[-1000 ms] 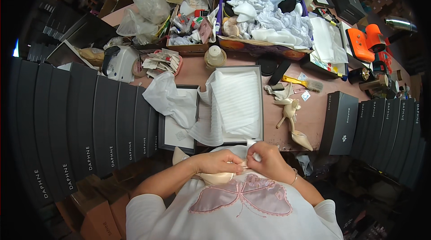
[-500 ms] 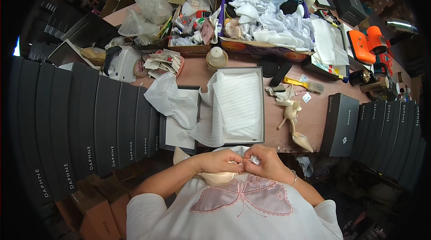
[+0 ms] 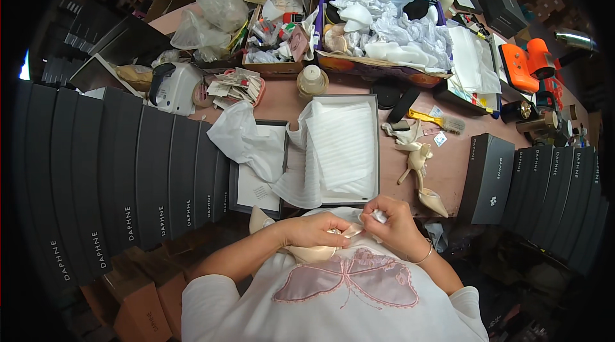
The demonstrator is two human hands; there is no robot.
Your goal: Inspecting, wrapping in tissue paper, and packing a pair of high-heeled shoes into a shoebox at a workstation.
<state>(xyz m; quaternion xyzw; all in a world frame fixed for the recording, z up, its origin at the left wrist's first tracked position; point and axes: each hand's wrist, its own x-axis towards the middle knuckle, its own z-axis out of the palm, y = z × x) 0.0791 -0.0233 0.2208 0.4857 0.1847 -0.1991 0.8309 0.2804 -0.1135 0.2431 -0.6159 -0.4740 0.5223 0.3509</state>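
A cream high-heeled shoe (image 3: 312,253) lies in my lap, partly hidden by my left hand and forearm. My left hand (image 3: 315,229) is closed on a pale satin strap (image 3: 352,232) of this shoe. Just to the right, my right hand (image 3: 396,228) pinches a crumpled white wad (image 3: 379,216), tissue or cloth. Whether its fingertips also hold the strap's end I cannot tell. The matching cream shoe (image 3: 431,202) lies on its side on the table, ahead and to the right.
An open shoebox (image 3: 377,150) with white foam sheet (image 3: 338,150) stands ahead of me, beside a grey box part (image 3: 257,189) with tissue paper. Stacked dark shoeboxes (image 3: 118,169) line both sides. A yellow-handled brush (image 3: 435,120), a bottle (image 3: 312,79) and bins of stuffing (image 3: 391,54) are farther back.
My right hand has moved away from my left, to the right and slightly up, with the white wad. The satin strap now shows between them. My left hand stays nearly in place.
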